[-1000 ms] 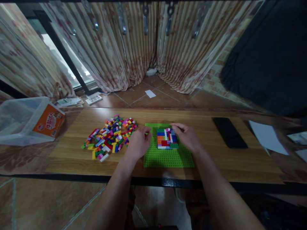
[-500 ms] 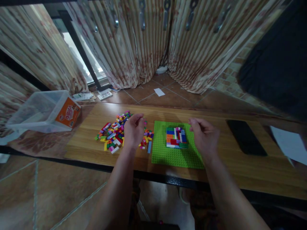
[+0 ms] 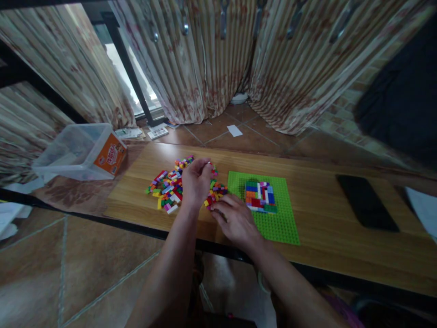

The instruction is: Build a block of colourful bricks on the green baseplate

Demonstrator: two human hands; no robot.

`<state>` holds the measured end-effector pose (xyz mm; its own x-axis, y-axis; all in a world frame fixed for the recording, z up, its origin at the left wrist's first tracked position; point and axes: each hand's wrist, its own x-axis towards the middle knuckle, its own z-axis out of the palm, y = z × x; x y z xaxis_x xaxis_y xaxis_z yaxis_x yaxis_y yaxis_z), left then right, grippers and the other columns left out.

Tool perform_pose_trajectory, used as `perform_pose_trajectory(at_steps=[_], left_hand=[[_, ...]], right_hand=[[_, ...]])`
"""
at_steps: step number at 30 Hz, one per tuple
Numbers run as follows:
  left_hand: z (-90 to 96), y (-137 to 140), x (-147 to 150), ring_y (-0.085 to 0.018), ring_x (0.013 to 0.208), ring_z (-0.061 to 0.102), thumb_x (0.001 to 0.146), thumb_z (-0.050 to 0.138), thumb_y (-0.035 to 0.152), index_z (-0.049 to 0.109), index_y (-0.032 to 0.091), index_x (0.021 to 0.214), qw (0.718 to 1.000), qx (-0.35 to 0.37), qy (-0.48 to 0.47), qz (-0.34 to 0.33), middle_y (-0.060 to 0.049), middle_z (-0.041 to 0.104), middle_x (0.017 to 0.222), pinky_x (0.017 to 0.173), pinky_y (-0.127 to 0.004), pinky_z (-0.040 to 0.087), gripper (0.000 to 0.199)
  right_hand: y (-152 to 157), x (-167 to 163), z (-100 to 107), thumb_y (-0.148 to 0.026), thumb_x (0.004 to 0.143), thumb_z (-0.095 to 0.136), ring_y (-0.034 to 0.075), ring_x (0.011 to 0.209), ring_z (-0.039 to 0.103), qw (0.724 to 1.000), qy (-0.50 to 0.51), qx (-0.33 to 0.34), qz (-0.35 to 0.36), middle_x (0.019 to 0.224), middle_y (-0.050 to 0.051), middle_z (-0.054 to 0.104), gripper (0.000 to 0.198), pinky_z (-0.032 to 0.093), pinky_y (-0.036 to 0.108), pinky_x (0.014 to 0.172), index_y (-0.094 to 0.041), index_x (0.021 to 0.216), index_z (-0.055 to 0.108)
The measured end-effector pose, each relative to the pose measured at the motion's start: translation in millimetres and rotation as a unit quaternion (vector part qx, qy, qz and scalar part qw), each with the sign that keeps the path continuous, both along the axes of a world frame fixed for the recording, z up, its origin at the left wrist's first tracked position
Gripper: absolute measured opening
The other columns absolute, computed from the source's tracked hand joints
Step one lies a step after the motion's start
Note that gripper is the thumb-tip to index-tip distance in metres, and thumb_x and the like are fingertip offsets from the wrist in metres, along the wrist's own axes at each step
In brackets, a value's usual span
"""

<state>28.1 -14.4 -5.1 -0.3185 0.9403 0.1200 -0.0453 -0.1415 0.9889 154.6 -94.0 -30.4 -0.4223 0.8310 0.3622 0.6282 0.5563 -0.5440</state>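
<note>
Striped, floral-patterned curtains hang across the top of the frame above a brown tiled floor, where a white slip of paper lies near upper center. Below it a long wood-grain table runs from left of center to the right edge.

A heap of small coloured bricks is spread on the table left of center. The left hand is over the heap, its thumb and forefinger close together near the tips; whether they grip a brick is too small to tell. The right hand is lower and nearer the center, palm down, its fingers bent at the heap's right edge; whether they are clamped on a brick cannot be told.

Just right of the heap lies a green studded baseplate, its lower left part covered by the right hand. On it, right of center, sits a blocky multicoloured brick build.

A clear plastic bin with an orange label stands at left. A flat black slab lies on the table at right, with a white sheet by the right edge.
</note>
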Motion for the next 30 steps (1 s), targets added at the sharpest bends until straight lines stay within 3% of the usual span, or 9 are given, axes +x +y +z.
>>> perform_pose_trajectory(at_steps=[7,13,21,26,30], left_hand=[[-1.2,0.7,-4.2,-0.01,0.06,0.061,0.075,0.065,0.019,0.069,0.015,0.089,1.0,0.004,-0.003,-0.003,0.0,0.069,0.074,0.056,-0.02,0.049,0.015],[-2.3,0.5,-8.8,-0.013,0.07,0.065,0.075,0.067,0.021,0.07,0.014,0.089,1.0,0.02,0.004,-0.001,-0.002,0.071,0.079,0.062,-0.021,0.051,0.016],[-1.7,-0.9,-8.6,-0.013,0.069,0.064,0.074,0.066,0.021,0.07,0.015,0.088,1.0,0.012,0.014,-0.003,-0.002,0.071,0.079,0.062,-0.021,0.051,0.015],[0.0,-2.0,-5.4,-0.013,0.063,0.064,0.073,0.067,0.02,0.07,0.015,0.087,1.0,-0.008,0.018,-0.021,-0.002,0.071,0.076,0.059,-0.023,0.052,0.015],[-4.5,-1.5,-3.2,-0.015,0.07,0.066,0.073,0.067,0.022,0.071,0.015,0.089,0.998,-0.011,0.042,-0.04,-0.002,0.071,0.08,0.067,-0.026,0.053,0.018]], right_hand=[[6.5,-15.4,-11.0,-0.021,0.095,0.054,0.024,0.09,0.056,0.993,-0.116,0.012,-0.007,0.092,0.006,0.069,0.019,0.045,0.038,0.083,-0.021,0.091,0.072],[7.4,-21.4,-16.6,-0.018,0.097,0.048,0.025,0.089,0.056,0.99,-0.138,0.034,-0.009,0.089,0.007,0.069,0.024,0.046,0.038,0.079,-0.018,0.095,0.072],[8.1,3.2,8.2,-0.02,0.099,0.045,0.022,0.094,0.06,0.997,0.054,0.034,-0.047,0.099,0.008,0.067,0.026,0.05,0.035,0.083,-0.018,0.108,0.069],[16.2,50.3,24.2,-0.025,0.096,0.052,0.019,0.093,0.065,0.975,0.152,0.056,-0.153,0.098,0.006,0.069,0.02,0.051,0.034,0.083,-0.022,0.103,0.07],[24.8,93.5,19.9,-0.033,0.091,0.058,0.02,0.086,0.067,0.944,0.193,0.042,-0.263,0.094,0.005,0.072,0.019,0.052,0.035,0.078,-0.022,0.098,0.072]])
